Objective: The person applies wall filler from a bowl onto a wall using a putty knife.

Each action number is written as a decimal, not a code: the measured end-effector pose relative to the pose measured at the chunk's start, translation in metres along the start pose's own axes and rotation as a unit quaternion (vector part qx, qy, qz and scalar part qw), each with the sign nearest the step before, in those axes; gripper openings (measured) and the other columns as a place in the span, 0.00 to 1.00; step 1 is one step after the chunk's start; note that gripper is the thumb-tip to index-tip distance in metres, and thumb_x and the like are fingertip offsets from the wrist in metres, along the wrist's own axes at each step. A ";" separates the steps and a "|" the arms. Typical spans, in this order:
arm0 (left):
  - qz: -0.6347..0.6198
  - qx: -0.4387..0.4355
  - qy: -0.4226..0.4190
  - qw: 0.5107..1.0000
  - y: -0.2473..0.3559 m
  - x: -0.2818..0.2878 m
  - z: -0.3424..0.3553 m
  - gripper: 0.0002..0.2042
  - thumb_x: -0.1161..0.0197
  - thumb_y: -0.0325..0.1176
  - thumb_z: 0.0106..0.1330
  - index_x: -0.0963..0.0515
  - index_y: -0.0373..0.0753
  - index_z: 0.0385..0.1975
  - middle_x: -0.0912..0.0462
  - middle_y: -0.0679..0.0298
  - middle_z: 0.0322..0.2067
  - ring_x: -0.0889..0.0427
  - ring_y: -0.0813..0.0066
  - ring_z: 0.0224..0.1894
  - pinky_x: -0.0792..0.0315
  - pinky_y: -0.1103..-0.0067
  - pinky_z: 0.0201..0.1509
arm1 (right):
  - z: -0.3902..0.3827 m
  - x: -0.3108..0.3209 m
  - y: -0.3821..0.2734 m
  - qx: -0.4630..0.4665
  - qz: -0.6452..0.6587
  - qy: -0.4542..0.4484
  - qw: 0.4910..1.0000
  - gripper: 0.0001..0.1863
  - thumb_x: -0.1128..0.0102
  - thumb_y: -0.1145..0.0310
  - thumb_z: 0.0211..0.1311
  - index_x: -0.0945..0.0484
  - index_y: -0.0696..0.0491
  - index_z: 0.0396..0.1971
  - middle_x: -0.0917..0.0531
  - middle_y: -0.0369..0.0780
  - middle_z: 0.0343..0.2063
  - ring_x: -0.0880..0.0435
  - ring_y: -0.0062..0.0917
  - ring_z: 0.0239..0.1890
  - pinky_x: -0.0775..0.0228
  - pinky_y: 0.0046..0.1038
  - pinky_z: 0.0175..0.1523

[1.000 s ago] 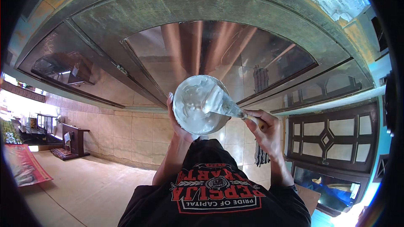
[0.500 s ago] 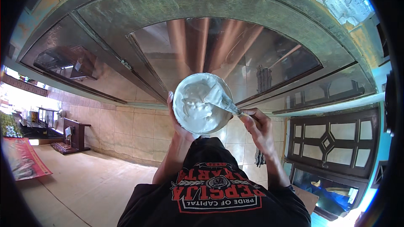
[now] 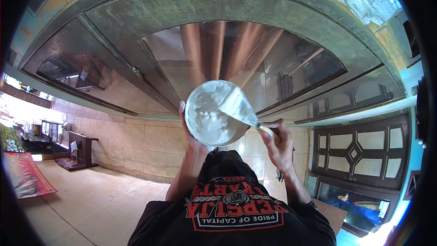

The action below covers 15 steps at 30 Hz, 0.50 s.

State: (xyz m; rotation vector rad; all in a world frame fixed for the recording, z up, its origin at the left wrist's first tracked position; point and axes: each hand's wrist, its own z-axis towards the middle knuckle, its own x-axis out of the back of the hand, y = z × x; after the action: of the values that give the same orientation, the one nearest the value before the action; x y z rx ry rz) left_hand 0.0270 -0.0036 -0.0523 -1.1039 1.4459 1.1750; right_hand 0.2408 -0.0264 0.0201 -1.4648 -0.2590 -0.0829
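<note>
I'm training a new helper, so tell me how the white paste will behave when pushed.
The white paste probably yields softly but holds shape, since ridges stand in it. It likely clings, as it coats the scraper in the right hand. Its wet sheen suggests it may smear.

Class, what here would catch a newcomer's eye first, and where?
Probably the tub of white paste at the centre, in the left hand, with a scraper over it in the right hand. Beyond, coppery curtains hang behind glass; a red sheet shows at the left edge.
</note>
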 end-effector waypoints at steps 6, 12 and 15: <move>0.001 -0.011 0.008 1.000 0.004 0.003 0.004 0.35 0.58 0.65 0.64 0.35 0.44 0.61 0.30 0.59 0.58 0.30 0.59 0.58 0.33 0.60 0.60 | -0.001 -0.011 0.011 0.040 -0.112 0.013 0.993 0.12 0.35 0.69 0.59 0.27 0.59 0.37 0.18 0.40 0.23 0.21 0.16 0.23 0.31 0.19 0.27; -0.011 -0.003 -0.014 1.000 0.006 -0.004 0.007 0.34 0.58 0.64 0.65 0.35 0.43 0.61 0.30 0.59 0.58 0.29 0.59 0.57 0.33 0.61 0.60 | -0.003 -0.016 0.014 0.054 -0.134 0.015 0.989 0.13 0.36 0.70 0.59 0.28 0.59 0.39 0.19 0.41 0.23 0.24 0.14 0.21 0.33 0.19 0.25; -0.002 0.002 -0.011 1.000 0.006 -0.006 0.008 0.34 0.58 0.64 0.65 0.34 0.43 0.61 0.30 0.59 0.58 0.30 0.59 0.57 0.33 0.61 0.60 | -0.004 -0.021 0.017 0.060 -0.116 0.024 0.991 0.11 0.38 0.70 0.61 0.28 0.59 0.38 0.20 0.39 0.21 0.28 0.13 0.19 0.35 0.18 0.24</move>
State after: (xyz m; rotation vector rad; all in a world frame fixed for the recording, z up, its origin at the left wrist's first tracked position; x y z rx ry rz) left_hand 0.0227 0.0060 -0.0465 -1.0876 1.4287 1.1776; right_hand 0.2247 -0.0304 -0.0018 -1.3062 -0.3888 -0.2859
